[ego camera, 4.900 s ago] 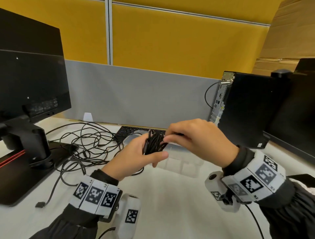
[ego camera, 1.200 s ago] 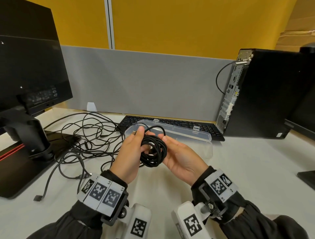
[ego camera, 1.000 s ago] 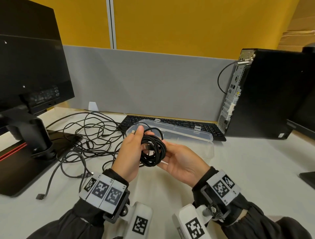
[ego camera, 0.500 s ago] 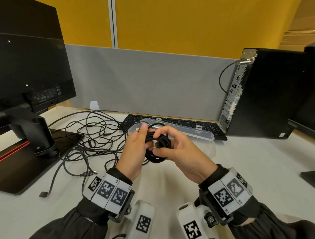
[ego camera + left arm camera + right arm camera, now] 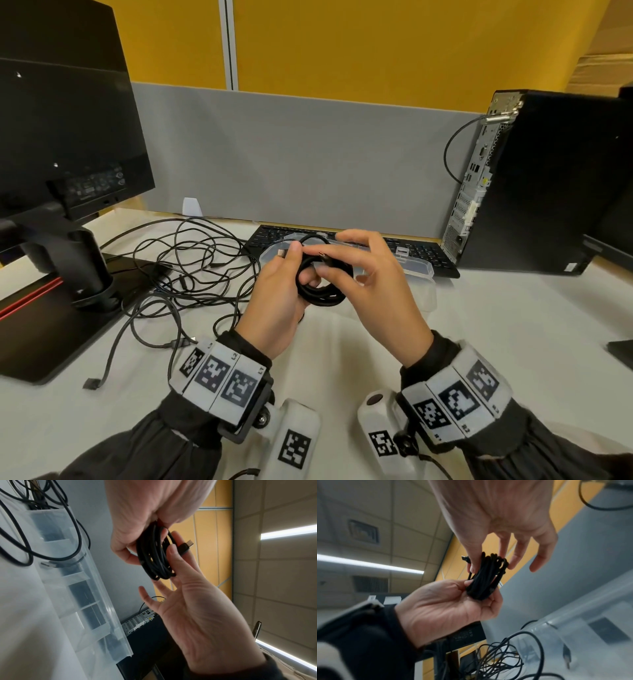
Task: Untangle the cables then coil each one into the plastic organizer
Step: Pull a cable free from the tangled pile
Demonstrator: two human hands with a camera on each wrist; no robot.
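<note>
A black cable wound into a small coil [image 5: 322,291] hangs in the air in front of the clear plastic organizer [image 5: 416,270]. My left hand [image 5: 301,270] grips the coil's left side, with one metal plug [image 5: 281,253] sticking out by the thumb. My right hand [image 5: 323,263] comes from the right and pinches the coil's top strands between thumb and forefinger; its other fingers are spread. In the left wrist view the coil [image 5: 156,555] and its other plug [image 5: 186,545] lie against the right hand's fingers [image 5: 173,555]. The right wrist view shows the coil [image 5: 486,577] held between both hands.
A loose tangle of black cables [image 5: 191,260] lies on the white desk to the left, reaching the monitor stand [image 5: 85,270]. A black keyboard [image 5: 424,253] lies behind the organizer. A computer tower [image 5: 541,178] stands at the right.
My right hand, palm up under the coil a second ago, has turned over and now pinches the coil from above. The left hand keeps its grip; both hands have risen slightly.
</note>
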